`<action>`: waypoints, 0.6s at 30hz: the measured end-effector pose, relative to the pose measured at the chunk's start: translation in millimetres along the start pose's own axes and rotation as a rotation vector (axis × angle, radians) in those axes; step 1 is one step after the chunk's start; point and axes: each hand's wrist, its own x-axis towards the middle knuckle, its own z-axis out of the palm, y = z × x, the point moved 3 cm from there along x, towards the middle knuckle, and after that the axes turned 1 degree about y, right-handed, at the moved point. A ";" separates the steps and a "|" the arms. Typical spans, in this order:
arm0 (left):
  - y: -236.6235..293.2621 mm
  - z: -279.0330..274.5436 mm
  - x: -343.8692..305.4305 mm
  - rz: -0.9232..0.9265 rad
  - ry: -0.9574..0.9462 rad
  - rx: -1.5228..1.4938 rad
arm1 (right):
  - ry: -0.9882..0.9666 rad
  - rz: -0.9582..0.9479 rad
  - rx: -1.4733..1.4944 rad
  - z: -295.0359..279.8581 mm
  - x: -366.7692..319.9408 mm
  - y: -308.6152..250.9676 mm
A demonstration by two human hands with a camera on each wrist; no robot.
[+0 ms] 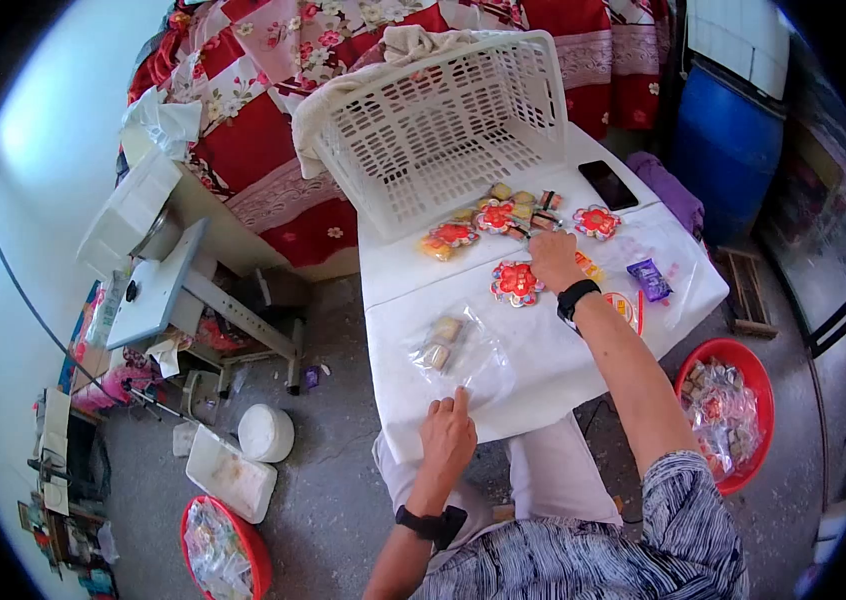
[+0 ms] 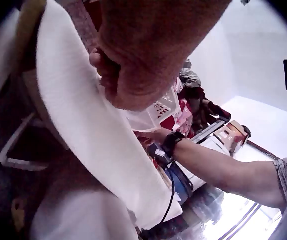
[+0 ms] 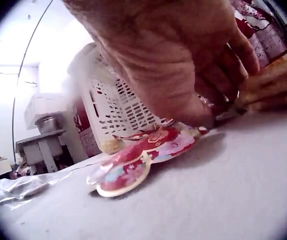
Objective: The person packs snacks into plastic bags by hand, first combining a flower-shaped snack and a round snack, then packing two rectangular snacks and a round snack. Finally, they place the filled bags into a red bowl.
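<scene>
A clear plastic bag lies near the table's front edge with pale, block-shaped snacks inside. At the bag's near edge, my left hand rests with its index finger extended onto the plastic and the other fingers bent. My right hand reaches down among the snacks, fingers and thumb bent around a small shiny-wrapped packet, mostly hidden by the hand. Beside its heel lies a red flower-shaped card. Further red flower cards and wrapped snacks spread just beyond the right hand.
A white slotted basket lies tipped toward me at the table's back. A phone and a purple packet are at the right. Red tubs of packed bags stand on the floor at both sides.
</scene>
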 end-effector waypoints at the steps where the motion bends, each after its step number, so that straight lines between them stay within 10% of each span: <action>1: 0.4 -1.1 0.6 -0.001 0.005 0.002 | 0.004 -0.024 -0.004 -1.9 -0.8 0.6; 11: -0.1 -2.7 1.1 0.006 0.128 -0.081 | 0.129 0.056 0.834 -42.6 -54.2 8.9; 13: 2.8 -5.2 -0.6 0.007 0.166 -0.101 | -0.343 0.094 1.481 -81.0 -110.2 -11.2; 18: 8.1 -12.4 1.0 0.039 0.225 -0.119 | -0.789 0.162 1.583 -83.8 -218.0 -44.0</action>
